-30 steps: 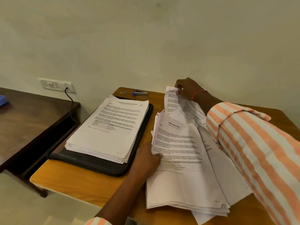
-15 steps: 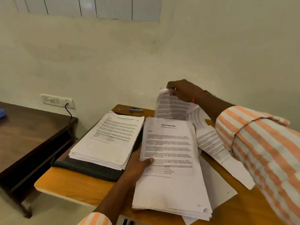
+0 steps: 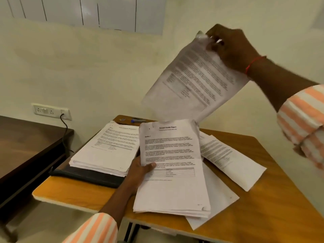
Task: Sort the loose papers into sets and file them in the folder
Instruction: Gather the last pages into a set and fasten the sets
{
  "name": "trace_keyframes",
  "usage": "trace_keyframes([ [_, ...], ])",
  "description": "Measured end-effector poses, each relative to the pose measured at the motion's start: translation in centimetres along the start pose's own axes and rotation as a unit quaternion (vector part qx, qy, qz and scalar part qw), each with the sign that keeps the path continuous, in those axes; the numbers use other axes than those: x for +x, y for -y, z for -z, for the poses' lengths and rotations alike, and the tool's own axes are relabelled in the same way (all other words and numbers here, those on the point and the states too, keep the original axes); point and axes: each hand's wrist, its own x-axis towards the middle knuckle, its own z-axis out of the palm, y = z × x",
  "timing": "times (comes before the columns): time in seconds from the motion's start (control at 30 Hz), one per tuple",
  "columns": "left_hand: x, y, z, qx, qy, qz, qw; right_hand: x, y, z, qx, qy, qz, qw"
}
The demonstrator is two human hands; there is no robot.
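Your right hand (image 3: 231,48) now sits higher above the counter (image 3: 263,199), fingers (image 3: 212,36) pinching a sheet (image 3: 192,81) by its top edge; your left hand (image 3: 138,172) grips the near stack (image 3: 170,190).

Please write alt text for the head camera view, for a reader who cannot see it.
A person's right hand holds printed sheets by a corner above an orange table, while the left hand grips a thicker stack. Another pile lies on a black folder.
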Motion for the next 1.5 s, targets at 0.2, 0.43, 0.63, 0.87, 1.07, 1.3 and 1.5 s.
trace_keyframes([
  [0.2,0.2,0.8,0.1,0.028,-0.011,0.017,0.999,-1.7,-1.3,2.8,-0.030,-0.035,-0.031,0.998],
  [0.43,0.0,0.5,-0.1,0.061,-0.002,0.035,0.998,-2.7,-1.3,4.5,0.011,0.050,-0.046,0.998],
  [0.63,-0.9,-0.4,-0.6,0.051,0.003,0.033,0.998,-8.7,0.9,-5.6,0.037,0.313,-0.009,0.949],
  [0.87,-1.3,-0.7,-0.4,-0.007,0.022,0.041,0.999,-14.6,1.1,-17.1,0.050,0.341,-0.017,0.939],
  [1.07,-1.0,-0.7,-0.4,0.039,0.010,0.007,0.999,-15.0,0.7,-18.1,0.052,0.277,-0.024,0.959],
  [1.3,-0.9,-0.3,-0.3,0.024,-0.005,0.002,1.000,-22.6,1.6,-15.8,0.097,-0.053,-0.332,0.937],
  [1.5,-0.8,-0.3,-0.2,0.017,-0.008,0.006,1.000,-32.6,4.9,-14.7,0.311,0.060,-0.525,0.790],
])
